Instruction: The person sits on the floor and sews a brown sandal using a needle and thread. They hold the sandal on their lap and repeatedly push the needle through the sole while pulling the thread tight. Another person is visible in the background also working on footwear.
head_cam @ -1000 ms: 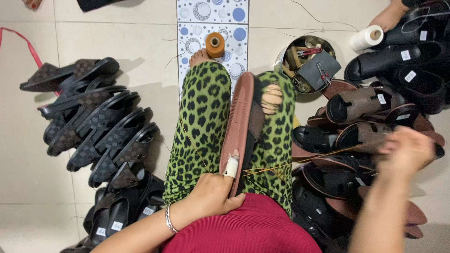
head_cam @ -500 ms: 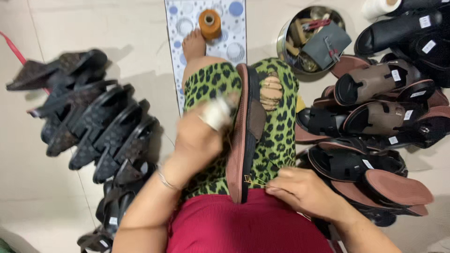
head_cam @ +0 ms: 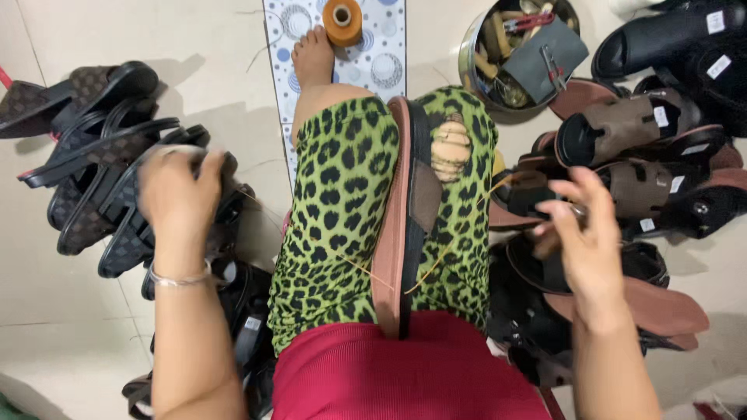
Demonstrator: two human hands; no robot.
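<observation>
A brown sandal (head_cam: 398, 233) stands on edge, clamped between my legs in green leopard-print trousers (head_cam: 342, 202). Thin yellow thread (head_cam: 436, 260) runs out of the sandal's sole to both sides. My left hand (head_cam: 175, 194), with a bracelet on the wrist, is closed in a fist out to the left above the black sandals, drawing one strand taut. My right hand (head_cam: 583, 233) is out to the right over the brown sandals, fingers pinched on the other strand.
A heap of black sandals (head_cam: 93, 155) lies on the tiled floor at my left. Brown and black sandals (head_cam: 646, 155) are piled at my right. Ahead stand an orange thread spool (head_cam: 342, 19) on a patterned tile and a round metal tin (head_cam: 506, 74) of tools.
My left hand has swung from the sandal out to the left. My right hand has risen from my lap out to the right, and the thread is now stretched on both sides.
</observation>
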